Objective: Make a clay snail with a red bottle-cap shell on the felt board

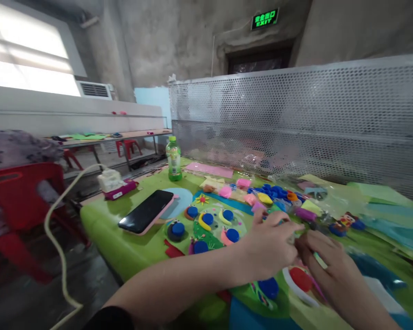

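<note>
My left hand (270, 245) reaches across the table, its thumb and finger pinched where they meet my right hand. Closed fingers on my right hand (330, 261) come in from the other side. What sits between the fingertips is small and mostly hidden. A pale strip (320, 260) shows among my right fingers. Below the hands lies a red clay disc (301, 278) in a white rim. Blue clay discs with coloured curved edges, such as one blue disc (268, 288) beside my left wrist, lie on a green and blue picture board (220, 213).
A black phone (147, 211) lies left of the board. Behind it stands a green bottle (174, 158). Blue clay pieces (275, 191) and clay packets line the back, before a perforated metal screen (296, 119). A white cable (57, 243) hangs beside the red chair (24, 197).
</note>
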A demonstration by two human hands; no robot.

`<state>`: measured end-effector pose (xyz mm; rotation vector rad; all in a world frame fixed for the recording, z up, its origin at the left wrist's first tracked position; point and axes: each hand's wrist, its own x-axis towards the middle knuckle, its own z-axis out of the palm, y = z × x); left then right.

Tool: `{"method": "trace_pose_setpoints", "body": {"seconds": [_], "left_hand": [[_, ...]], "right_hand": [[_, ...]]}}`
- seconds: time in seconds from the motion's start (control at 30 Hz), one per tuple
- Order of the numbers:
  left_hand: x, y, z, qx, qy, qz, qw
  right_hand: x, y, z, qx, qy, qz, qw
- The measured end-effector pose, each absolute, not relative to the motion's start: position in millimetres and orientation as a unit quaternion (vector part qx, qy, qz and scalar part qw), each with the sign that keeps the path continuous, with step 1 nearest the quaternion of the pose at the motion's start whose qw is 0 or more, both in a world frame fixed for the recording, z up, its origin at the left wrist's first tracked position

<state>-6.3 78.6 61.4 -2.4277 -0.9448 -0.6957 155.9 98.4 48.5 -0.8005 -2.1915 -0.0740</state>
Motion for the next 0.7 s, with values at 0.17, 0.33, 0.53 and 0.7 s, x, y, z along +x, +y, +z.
{"method": "trace_pose_setpoints", "body": {"seconds": [0.17, 0.33, 0.53, 0.7], "left_hand": [[-3.9, 76.2, 58.3, -0.843, -0.340, -0.309, 0.280], [-2.4, 71.9, 59.5, -0.826, -0.345, -0.346, 0.282], [-2.2, 68.7, 65.6, -0.829, -0.386, -0.352, 0.198], [-2.8, 70.2, 67.1, -0.837, -0.397, -0.335, 0.172]], "right_hand": [[170.2, 106.7, 40.3, -0.305, -0.862, -0.116, 0.387], [165.7, 99.6, 46.1, -0.309, -0.859, -0.115, 0.392], [155.6, 91.7, 51.6, -0.342, -0.843, -0.023, 0.414], [154.9, 85.7, 55.9, -0.354, -0.839, 0.002, 0.413]]}}
